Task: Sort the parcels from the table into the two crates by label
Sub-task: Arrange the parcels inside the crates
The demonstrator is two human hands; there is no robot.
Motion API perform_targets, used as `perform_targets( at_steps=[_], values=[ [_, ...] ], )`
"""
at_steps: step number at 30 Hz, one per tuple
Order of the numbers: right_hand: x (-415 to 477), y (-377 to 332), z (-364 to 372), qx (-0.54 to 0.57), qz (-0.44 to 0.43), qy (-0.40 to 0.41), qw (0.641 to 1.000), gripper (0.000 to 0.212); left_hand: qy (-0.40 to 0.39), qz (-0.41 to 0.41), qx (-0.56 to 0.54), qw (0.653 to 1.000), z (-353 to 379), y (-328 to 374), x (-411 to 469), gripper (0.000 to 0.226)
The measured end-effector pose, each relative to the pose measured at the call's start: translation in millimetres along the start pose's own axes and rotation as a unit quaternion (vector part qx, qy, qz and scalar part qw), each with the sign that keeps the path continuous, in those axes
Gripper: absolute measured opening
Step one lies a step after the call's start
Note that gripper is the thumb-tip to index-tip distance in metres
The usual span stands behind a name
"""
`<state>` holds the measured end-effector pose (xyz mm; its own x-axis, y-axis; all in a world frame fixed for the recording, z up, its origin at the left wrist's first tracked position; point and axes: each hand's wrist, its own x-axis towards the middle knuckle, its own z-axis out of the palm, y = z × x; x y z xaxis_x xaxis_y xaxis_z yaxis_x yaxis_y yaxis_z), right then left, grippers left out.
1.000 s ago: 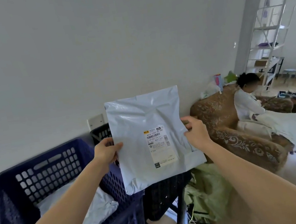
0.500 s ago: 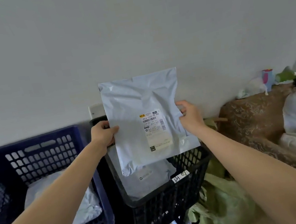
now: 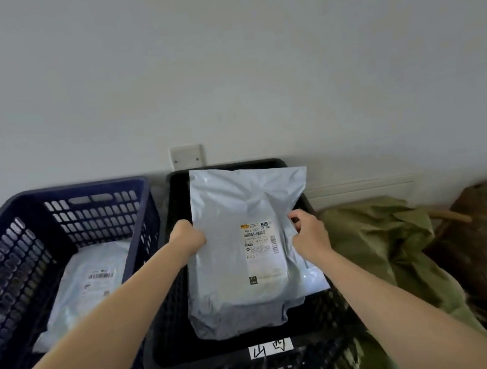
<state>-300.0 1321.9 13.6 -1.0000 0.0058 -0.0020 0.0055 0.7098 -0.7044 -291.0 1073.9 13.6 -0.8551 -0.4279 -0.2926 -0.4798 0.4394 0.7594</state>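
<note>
left hand [image 3: 187, 236], right hand [image 3: 309, 233] on crinkly grey plastic parcel [image 3: 231, 214]

- I see the grey parcel [image 3: 239, 248], a pale, crinkled plastic mailer. It faces up with a white shipping label [image 3: 261, 251] on it, its near end down inside the black crate [image 3: 170, 337] and its far end tilted up over the back rim.
- My left hand [image 3: 187, 237] grips its left edge and my right hand [image 3: 308, 234] pinches its right edge.
- A second parcel [image 3: 313, 281] peeks out from under it on the right.
- The black crate has a handwritten paper tag [image 3: 270, 347] on its near rim.
- The blue crate [image 3: 2, 252] stands just beside it on the left, with one labelled parcel [image 3: 87, 286] lying flat inside.
</note>
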Motion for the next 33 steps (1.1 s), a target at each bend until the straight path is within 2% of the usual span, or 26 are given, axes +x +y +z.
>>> perform_targets(
  at_steps=[2,4,6,14,18,23,26,28,30,33],
  values=[
    [6,4,10,0.002,-0.001,-0.02,1.0,0.047,-0.004,-0.038,0.01,0.999,9,0,5,0.02],
    [12,7,21,0.006,-0.009,-0.041,0.999,0.043,0.0,-0.062,0.045,0.997,18,0,12,0.046],
    [18,8,32,0.014,-0.009,-0.06,0.998,0.039,0.019,-0.084,0.079,0.993,25,-1,20,0.054],
    [44,24,68,-0.014,0.038,-0.073,0.997,0.029,-0.017,-0.136,0.116,0.984,44,-22,58,0.052],
    [57,31,82,-0.031,0.078,-0.085,0.993,0.039,-0.027,-0.165,0.116,0.979,57,-29,75,0.051],
    [75,40,97,-0.076,0.127,-0.082,0.985,0.046,-0.025,-0.163,0.104,0.981,71,-46,98,0.053],
    [83,48,102,-0.114,0.143,-0.083,0.98,0.045,-0.014,-0.173,0.092,0.98,78,-55,104,0.054],
    [87,52,107,-0.152,0.143,-0.082,0.975,0.045,-0.021,-0.165,0.086,0.982,84,-62,105,0.063],
    [86,54,113,-0.184,0.123,-0.085,0.971,0.052,-0.011,-0.169,0.084,0.982,89,-65,103,0.062],
    [78,59,126,-0.26,0.012,-0.059,0.964,0.067,0.003,-0.18,0.074,0.981,98,-67,100,0.062]
  ],
)
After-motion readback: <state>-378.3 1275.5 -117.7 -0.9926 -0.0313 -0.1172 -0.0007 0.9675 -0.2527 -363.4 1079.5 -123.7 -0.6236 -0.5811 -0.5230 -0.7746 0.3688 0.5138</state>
